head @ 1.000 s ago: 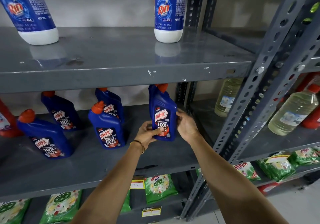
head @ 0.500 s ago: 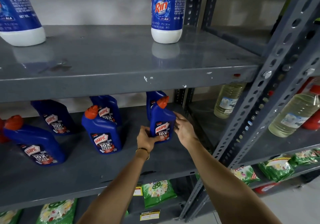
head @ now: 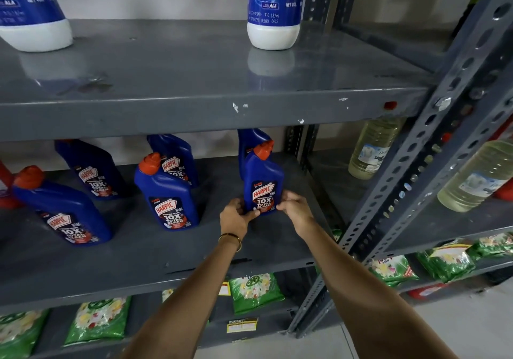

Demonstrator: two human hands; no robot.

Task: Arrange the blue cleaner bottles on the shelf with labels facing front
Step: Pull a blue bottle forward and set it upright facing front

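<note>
Now the rightmost blue cleaner bottle (head: 263,181) stood upright on the middle shelf (head: 138,258), label front, set down from its lifted position a second earlier, directly before another bottle (head: 249,142). The left hand (head: 236,215) and right hand (head: 294,207) clasped its base from either side. Placement looked nearly finished; four other bottles already faced forward.

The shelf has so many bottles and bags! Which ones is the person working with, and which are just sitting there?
Part of the job:
blue Harpic bottle held by left hand and right hand
front-middle Harpic bottle
front-left Harpic bottle
grey shelf

Just sitting there:
white Rin bottle
pale oil bottles
green packets
</note>
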